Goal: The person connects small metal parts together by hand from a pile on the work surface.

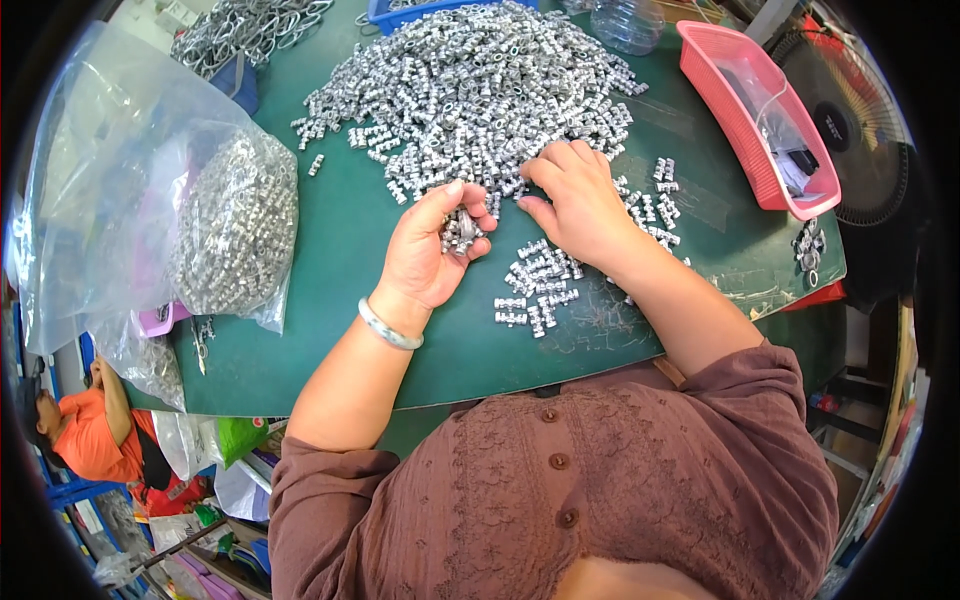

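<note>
A large heap of small ridged silver metal parts (480,90) covers the far middle of the green table (340,345). My left hand (432,240), a bangle on its wrist, is cupped around several of these metal parts (460,232) just in front of the heap. To its right, my right hand (578,200) rests at the heap's near edge, its fingers curled down and the thumb close to the index finger. What its fingertips hold, if anything, is hidden. Below that hand lies a smaller cluster of the same parts (540,280), some lined up side by side.
At the left stands a clear plastic bag (235,230) full of metal parts. A pink basket (735,130) sits at the far right, with a black fan (835,125) beyond it. Metal rings (245,35) lie at the back left. A person in orange (100,435) is at lower left.
</note>
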`<state>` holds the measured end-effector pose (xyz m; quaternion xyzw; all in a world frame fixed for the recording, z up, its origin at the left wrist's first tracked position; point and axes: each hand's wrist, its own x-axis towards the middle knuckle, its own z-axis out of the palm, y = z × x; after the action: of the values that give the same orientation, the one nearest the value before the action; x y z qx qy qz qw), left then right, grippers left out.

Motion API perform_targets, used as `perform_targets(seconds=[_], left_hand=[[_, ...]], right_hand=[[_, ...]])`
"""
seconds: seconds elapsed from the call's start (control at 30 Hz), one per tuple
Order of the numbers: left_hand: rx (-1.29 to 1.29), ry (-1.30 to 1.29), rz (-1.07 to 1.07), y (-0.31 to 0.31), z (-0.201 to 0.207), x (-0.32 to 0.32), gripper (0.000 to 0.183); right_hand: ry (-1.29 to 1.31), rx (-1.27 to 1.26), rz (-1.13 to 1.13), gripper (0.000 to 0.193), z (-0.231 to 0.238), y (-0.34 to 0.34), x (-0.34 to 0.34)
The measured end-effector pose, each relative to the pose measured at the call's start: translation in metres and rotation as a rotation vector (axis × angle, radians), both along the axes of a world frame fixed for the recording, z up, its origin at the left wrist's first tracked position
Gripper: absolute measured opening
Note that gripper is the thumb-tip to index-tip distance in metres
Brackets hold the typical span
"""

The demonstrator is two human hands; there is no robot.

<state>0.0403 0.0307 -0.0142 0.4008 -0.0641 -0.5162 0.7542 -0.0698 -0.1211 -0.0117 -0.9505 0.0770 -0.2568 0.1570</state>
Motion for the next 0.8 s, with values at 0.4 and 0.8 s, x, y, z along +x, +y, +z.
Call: perform_targets(seconds=[0.4,0.8], left_hand=[[0.178,-0.247,-0.043,-0.005,0.008,-0.012,0.012],[0.102,-0.317,-0.038,-0.004,0.004,-0.012,0.016]], right_hand=[[-0.120,-0.036,0.174,0.017,0.006,0.002,-0.001],[-0.109,-0.054,0.064,0.018,0.000,-0.003,0.004]])
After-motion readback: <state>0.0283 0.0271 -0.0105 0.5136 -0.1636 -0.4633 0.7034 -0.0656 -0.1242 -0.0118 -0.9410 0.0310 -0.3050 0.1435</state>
